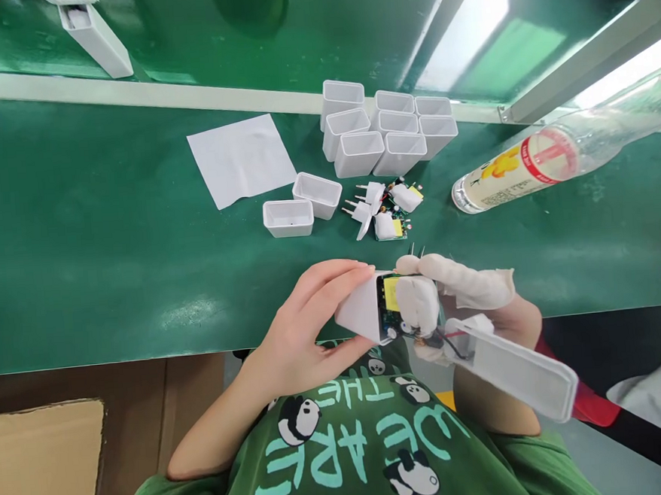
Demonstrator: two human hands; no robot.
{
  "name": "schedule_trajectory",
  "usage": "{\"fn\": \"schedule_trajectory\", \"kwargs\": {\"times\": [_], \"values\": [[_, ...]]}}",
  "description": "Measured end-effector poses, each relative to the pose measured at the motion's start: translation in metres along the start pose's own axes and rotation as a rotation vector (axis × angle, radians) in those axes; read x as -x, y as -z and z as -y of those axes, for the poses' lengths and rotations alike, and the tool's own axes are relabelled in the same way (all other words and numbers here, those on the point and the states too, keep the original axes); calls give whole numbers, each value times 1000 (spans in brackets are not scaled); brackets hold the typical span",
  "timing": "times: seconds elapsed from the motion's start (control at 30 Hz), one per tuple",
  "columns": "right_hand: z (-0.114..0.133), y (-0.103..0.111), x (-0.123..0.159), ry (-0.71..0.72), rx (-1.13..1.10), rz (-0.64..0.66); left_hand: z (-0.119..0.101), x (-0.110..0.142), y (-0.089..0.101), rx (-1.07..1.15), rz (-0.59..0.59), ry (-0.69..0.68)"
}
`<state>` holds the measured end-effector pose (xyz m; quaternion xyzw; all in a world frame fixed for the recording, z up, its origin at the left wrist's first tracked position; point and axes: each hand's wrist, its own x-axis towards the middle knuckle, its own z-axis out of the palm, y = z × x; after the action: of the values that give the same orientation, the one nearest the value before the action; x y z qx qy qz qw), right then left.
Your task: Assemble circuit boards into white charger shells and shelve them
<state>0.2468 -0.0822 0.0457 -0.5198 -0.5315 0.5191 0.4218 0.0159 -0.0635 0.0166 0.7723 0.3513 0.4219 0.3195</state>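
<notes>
- Work on the unit in hand looks partway along: circuit board (390, 311) sits at the mouth of the white case (358, 312), apparently part in, though how deep I cannot tell.
- Wires (454, 335), red and black, run beside the white cover (523, 373), which lies off to the right, unfitted; seating the board and fitting that cover seem left.
- Left hand (307, 328): fingers close together along the far side of the case, thumb on the near side, pinching it just over the table edge.
- Right hand (475, 290): white-wrapped fingertips pinch around the board's pale block; the thumb side is partly hidden.
- Open cases (358, 161), eight, stand clustered at the back of the green table (110, 255); nearer cases (288, 220), two more, make ten.
- Loose boards (386, 228), apparently two, share a heap with two pronged plug pieces (365, 209), so most units look unstarted.
- Paper sheet (239, 163), one; bottle (511, 167), one; far case (101, 45) at upper left, one.
</notes>
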Motion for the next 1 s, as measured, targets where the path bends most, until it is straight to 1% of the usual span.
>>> {"fn": "schedule_trajectory", "kwargs": {"times": [0.13,0.23,0.33,0.5,0.67,0.8,0.93,1.0], "values": [[1,-7,0,58,-70,-46,-1,0,-1,11,-1,-5],[2,-6,0,76,-73,-26,-2,0,-2,7,3,2],[3,-4,0,46,-56,22,-2,0,-3,13,-3,-2],[1,-7,1,31,-48,-34,-2,1,-4,11,-7,-6],[-1,-6,1,59,-95,-22,-1,2,-5,37,2,24],[-1,-2,2,35,-65,28,-1,1,-5,39,14,35],[0,-2,4,5,-57,-11,0,0,-6,59,8,34],[2,-1,4,-20,-10,-8,0,0,-6,66,7,38]]}}
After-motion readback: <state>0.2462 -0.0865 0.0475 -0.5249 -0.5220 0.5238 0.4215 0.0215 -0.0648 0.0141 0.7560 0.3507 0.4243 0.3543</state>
